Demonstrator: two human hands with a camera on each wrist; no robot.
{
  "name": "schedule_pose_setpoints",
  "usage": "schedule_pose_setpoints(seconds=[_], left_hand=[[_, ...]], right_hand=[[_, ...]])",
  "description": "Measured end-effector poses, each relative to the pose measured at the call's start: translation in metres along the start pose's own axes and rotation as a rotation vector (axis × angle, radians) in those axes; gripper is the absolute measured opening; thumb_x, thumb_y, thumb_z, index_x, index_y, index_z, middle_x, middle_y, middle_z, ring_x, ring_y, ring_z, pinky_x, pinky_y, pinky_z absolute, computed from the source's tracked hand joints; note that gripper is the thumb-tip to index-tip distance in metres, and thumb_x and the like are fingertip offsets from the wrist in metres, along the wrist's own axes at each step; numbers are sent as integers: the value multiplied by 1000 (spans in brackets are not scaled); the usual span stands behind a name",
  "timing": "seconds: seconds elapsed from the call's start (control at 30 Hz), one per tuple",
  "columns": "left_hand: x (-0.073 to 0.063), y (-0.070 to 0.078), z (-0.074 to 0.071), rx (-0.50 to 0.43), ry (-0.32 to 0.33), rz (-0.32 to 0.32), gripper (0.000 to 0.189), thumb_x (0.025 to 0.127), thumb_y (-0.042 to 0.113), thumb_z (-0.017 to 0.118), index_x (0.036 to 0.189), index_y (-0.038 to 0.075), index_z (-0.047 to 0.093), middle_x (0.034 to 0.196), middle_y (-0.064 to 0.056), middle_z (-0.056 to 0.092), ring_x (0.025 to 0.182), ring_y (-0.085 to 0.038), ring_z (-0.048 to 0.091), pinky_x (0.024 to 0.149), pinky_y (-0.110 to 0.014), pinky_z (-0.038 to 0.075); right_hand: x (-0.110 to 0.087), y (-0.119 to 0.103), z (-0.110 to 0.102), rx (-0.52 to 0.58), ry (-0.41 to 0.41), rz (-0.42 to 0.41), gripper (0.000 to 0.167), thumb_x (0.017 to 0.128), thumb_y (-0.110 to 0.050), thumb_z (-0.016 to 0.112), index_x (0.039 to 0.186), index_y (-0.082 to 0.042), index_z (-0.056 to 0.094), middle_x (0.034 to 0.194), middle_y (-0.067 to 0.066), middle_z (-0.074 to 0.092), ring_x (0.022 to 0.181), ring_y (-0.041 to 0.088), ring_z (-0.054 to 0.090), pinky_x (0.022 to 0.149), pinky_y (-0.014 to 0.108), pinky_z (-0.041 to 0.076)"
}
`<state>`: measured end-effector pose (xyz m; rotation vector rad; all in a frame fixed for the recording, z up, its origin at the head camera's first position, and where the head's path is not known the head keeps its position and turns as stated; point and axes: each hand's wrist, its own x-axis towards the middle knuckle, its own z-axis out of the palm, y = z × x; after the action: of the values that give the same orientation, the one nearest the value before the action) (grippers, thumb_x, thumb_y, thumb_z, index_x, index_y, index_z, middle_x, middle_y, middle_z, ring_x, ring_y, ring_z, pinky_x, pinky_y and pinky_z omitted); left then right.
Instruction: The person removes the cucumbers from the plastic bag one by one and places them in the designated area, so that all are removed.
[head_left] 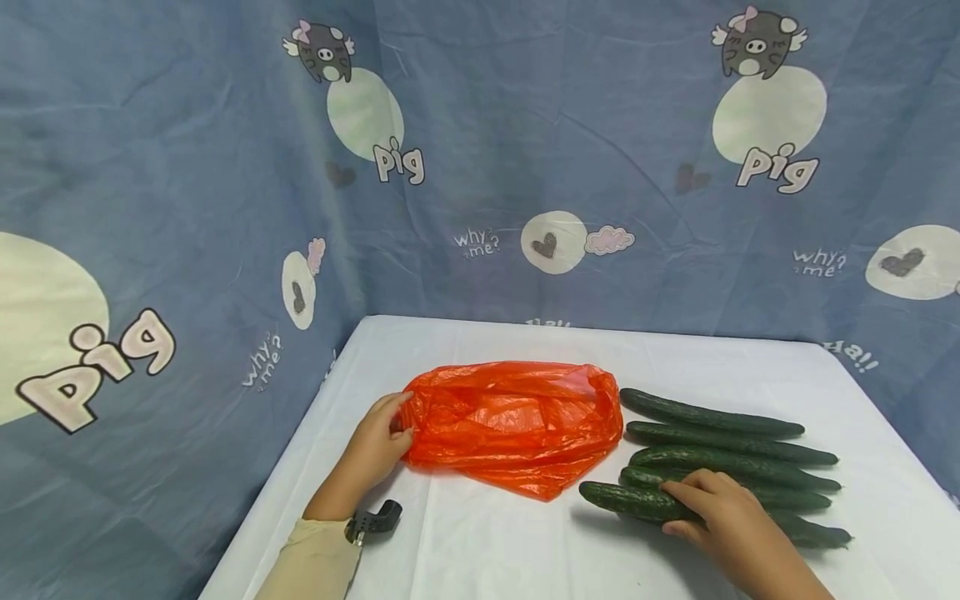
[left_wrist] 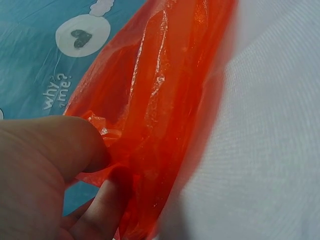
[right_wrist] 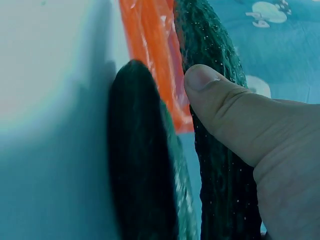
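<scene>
A crinkled red plastic bag point(head_left: 510, 421) lies flat in the middle of the table. My left hand point(head_left: 381, 442) is at its left end in the head view. Close up in the left wrist view, the thumb and fingers point(left_wrist: 87, 145) pinch the bag's thin film point(left_wrist: 160, 100). To the right of the bag, my right hand point(head_left: 723, 517) grips the nearest cucumber point(head_left: 622, 498), which slants slightly across its neighbour. The thumb point(right_wrist: 215, 90) presses along that cucumber's bumpy dark green skin point(right_wrist: 220, 165) in the right wrist view, and a second cucumber point(right_wrist: 140, 160) shows beside it.
Several more cucumbers point(head_left: 735, 429) lie side by side behind the right hand, their left ends close to the bag. A white cloth point(head_left: 465, 542) covers the table. Blue printed curtains point(head_left: 480, 150) hang behind and to the left. A black wrist strap point(head_left: 375, 521) is on the left wrist.
</scene>
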<state>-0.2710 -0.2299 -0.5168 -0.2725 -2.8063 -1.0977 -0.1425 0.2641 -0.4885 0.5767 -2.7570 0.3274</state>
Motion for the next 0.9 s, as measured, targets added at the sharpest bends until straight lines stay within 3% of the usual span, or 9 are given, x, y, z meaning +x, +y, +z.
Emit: schedule_pose_setpoints(seconds=[0.13, 0.37, 0.67, 0.9], left_hand=[[1, 0, 1, 2, -5, -2, 65, 93, 6, 69, 155, 6, 49, 156, -15, 49, 129, -30, 55, 86, -28, 53], [2, -2, 2, 10, -11, 13, 65, 94, 6, 69, 155, 5, 49, 156, -16, 49, 127, -30, 56, 84, -27, 53], [5, -2, 0, 11, -8, 25, 64, 94, 6, 70, 155, 5, 49, 155, -16, 49, 125, -31, 56, 82, -26, 53], [1, -3, 0, 8, 0, 18, 64, 94, 6, 70, 155, 6, 49, 155, -16, 49, 126, -31, 55, 83, -28, 53]], right_hand=[[-14, 10, 2, -15, 19, -4, 51, 69, -35, 95, 116, -19, 80, 99, -18, 62, 89, 7, 61, 75, 37, 55], [-39, 24, 11, -17, -22, 24, 50, 70, -40, 93, 113, -18, 80, 97, -20, 60, 85, 7, 60, 70, 30, 53], [-51, 25, 17, -64, -2, 59, 53, 63, -39, 96, 111, -22, 81, 97, -19, 58, 82, 4, 56, 65, 29, 48], [-54, 37, 24, -59, 125, -71, 62, 55, -29, 99, 114, -20, 82, 96, -18, 56, 81, -1, 49, 65, 27, 46]])
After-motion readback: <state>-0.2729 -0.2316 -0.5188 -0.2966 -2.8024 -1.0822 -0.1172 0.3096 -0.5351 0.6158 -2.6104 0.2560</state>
